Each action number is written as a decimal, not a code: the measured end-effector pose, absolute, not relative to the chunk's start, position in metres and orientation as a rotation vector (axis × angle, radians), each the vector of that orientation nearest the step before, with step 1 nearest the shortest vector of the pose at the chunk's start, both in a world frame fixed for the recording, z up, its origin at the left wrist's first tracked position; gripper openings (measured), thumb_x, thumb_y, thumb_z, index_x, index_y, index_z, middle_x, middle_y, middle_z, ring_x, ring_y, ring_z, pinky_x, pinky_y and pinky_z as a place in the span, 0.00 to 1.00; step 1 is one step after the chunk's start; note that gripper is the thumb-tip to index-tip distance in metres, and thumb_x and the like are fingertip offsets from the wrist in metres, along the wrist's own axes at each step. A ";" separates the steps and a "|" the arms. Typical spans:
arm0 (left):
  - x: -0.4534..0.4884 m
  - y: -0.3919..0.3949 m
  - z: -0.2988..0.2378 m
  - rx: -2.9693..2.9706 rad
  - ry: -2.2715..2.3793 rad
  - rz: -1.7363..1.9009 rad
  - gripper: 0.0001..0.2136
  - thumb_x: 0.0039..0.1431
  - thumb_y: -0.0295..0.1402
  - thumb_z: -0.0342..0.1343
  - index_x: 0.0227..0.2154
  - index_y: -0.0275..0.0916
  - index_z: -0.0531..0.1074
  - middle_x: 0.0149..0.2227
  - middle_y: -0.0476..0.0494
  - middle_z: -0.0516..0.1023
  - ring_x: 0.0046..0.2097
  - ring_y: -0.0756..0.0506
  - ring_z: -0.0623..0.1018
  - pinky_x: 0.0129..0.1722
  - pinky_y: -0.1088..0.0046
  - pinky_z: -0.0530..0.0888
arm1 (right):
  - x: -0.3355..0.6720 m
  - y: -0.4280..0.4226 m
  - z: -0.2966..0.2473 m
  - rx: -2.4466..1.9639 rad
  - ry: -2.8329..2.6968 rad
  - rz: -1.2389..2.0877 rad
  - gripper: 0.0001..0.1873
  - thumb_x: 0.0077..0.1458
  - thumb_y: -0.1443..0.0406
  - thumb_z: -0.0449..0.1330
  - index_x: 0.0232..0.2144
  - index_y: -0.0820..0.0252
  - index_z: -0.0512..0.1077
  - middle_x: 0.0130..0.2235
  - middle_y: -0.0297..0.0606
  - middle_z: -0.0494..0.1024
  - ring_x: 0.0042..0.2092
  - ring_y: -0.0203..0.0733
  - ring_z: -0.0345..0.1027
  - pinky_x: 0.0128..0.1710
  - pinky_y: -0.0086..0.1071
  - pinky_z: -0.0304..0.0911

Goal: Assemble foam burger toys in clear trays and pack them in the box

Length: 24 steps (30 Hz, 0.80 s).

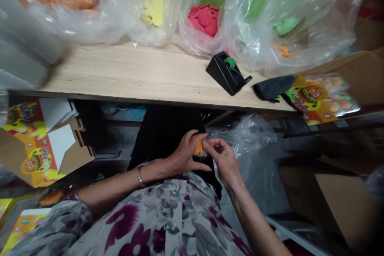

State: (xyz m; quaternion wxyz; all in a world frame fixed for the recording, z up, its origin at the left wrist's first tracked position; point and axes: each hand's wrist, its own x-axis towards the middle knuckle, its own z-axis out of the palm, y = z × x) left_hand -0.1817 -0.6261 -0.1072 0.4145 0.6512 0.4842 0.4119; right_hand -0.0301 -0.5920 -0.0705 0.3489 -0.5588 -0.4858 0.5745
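Observation:
Both of my hands are raised over my dark lap, close together. My left hand (186, 154), with a metal bracelet at the wrist, curls around a small orange packet (200, 149). My right hand (223, 161) pinches the same packet from the other side between thumb and fingers. Most of the packet is hidden by my fingers, so its exact shape cannot be made out.
A light wooden shelf (126, 73) runs ahead of me, holding a black tape dispenser (227, 73) and a dark cloth (271, 87). Clear bags hold red (205, 20) and yellow (153, 9) pieces. Printed burger-themed cartons (36, 148) and cardboard (342, 204) lie at both sides.

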 end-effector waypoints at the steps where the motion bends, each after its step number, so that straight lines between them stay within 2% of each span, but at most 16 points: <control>1: -0.181 -0.624 -0.107 1.634 1.225 1.073 0.41 0.38 0.39 0.68 0.56 0.40 0.56 0.57 0.33 0.56 0.60 0.35 0.58 0.58 0.54 0.60 | -0.031 -0.593 -0.066 -1.431 -1.282 1.504 0.18 0.45 0.52 0.65 0.30 0.60 0.70 0.26 0.33 0.72 0.27 0.36 0.67 0.29 0.32 0.66; 3: -0.185 -0.615 -0.105 1.597 1.175 1.110 0.37 0.42 0.32 0.65 0.55 0.40 0.54 0.53 0.35 0.60 0.54 0.40 0.66 0.54 0.59 0.66 | -0.026 -0.589 -0.055 -1.399 -1.443 1.402 0.16 0.48 0.53 0.63 0.33 0.60 0.71 0.27 0.34 0.73 0.26 0.35 0.67 0.30 0.32 0.67; 4: -0.188 -0.609 -0.104 1.593 1.117 1.100 0.36 0.43 0.29 0.63 0.56 0.40 0.54 0.53 0.36 0.61 0.53 0.41 0.68 0.53 0.61 0.68 | -0.021 -0.584 -0.050 -1.368 -1.557 1.298 0.16 0.49 0.54 0.63 0.37 0.59 0.72 0.31 0.36 0.75 0.27 0.35 0.68 0.31 0.32 0.67; 6: -0.196 -0.594 -0.102 1.637 0.966 1.024 0.35 0.43 0.27 0.62 0.56 0.40 0.55 0.54 0.37 0.61 0.53 0.42 0.68 0.53 0.63 0.67 | -0.010 -0.570 -0.046 -1.259 -1.802 1.140 0.18 0.51 0.57 0.62 0.44 0.55 0.72 0.42 0.40 0.75 0.33 0.36 0.69 0.35 0.33 0.68; 8: -0.202 -0.582 -0.103 1.675 0.839 0.937 0.33 0.45 0.29 0.62 0.56 0.41 0.57 0.55 0.37 0.60 0.57 0.41 0.65 0.56 0.63 0.64 | -0.001 -0.556 -0.050 -1.136 -1.969 1.136 0.19 0.52 0.59 0.61 0.47 0.52 0.71 0.48 0.41 0.72 0.41 0.39 0.69 0.39 0.34 0.68; 10: -0.206 -0.576 -0.104 1.636 0.780 0.857 0.31 0.50 0.32 0.60 0.57 0.41 0.56 0.56 0.38 0.60 0.57 0.42 0.65 0.57 0.62 0.63 | 0.003 -0.549 -0.060 -1.081 -1.996 1.206 0.14 0.54 0.59 0.60 0.43 0.53 0.74 0.47 0.41 0.73 0.44 0.41 0.69 0.36 0.33 0.70; 13: -0.203 -0.583 -0.101 1.601 0.826 0.845 0.27 0.57 0.32 0.54 0.59 0.40 0.54 0.59 0.37 0.61 0.60 0.43 0.62 0.60 0.59 0.59 | 0.006 -0.551 -0.075 -1.117 -1.928 1.194 0.12 0.55 0.59 0.58 0.40 0.55 0.75 0.43 0.41 0.74 0.35 0.38 0.71 0.30 0.32 0.70; 16: -0.192 -0.597 -0.094 1.574 0.938 0.958 0.19 0.59 0.31 0.52 0.54 0.39 0.63 0.59 0.37 0.62 0.62 0.42 0.59 0.61 0.59 0.55 | 0.008 -0.559 -0.080 -1.095 -2.015 1.017 0.12 0.59 0.61 0.55 0.42 0.55 0.74 0.36 0.38 0.74 0.32 0.37 0.70 0.35 0.34 0.70; 18: -0.182 -0.603 -0.092 1.451 1.013 1.042 0.18 0.57 0.32 0.55 0.50 0.38 0.66 0.55 0.36 0.67 0.58 0.42 0.66 0.58 0.61 0.62 | 0.011 -0.564 -0.078 -1.024 -2.120 0.882 0.12 0.61 0.64 0.52 0.44 0.56 0.73 0.35 0.39 0.73 0.35 0.39 0.71 0.38 0.35 0.69; 20: -0.173 -0.603 -0.093 1.275 1.083 1.122 0.16 0.54 0.35 0.57 0.46 0.37 0.69 0.49 0.38 0.72 0.50 0.44 0.72 0.52 0.64 0.68 | 0.013 -0.567 -0.075 -0.958 -2.230 0.794 0.15 0.62 0.67 0.49 0.48 0.55 0.70 0.37 0.41 0.73 0.35 0.38 0.70 0.37 0.35 0.69; 22: -0.167 -0.600 -0.096 1.147 1.089 1.192 0.13 0.53 0.36 0.59 0.40 0.36 0.71 0.45 0.40 0.75 0.46 0.45 0.74 0.49 0.65 0.70 | 0.014 -0.570 -0.072 -0.939 -2.346 0.711 0.19 0.63 0.68 0.47 0.54 0.54 0.64 0.41 0.42 0.72 0.36 0.38 0.70 0.39 0.35 0.70; 24: -0.167 -0.597 -0.099 1.098 1.028 1.223 0.10 0.52 0.35 0.60 0.36 0.35 0.73 0.45 0.41 0.75 0.46 0.45 0.75 0.49 0.66 0.70 | 0.014 -0.572 -0.068 -0.940 -2.443 0.592 0.20 0.63 0.69 0.46 0.55 0.54 0.62 0.42 0.44 0.72 0.40 0.41 0.70 0.41 0.37 0.69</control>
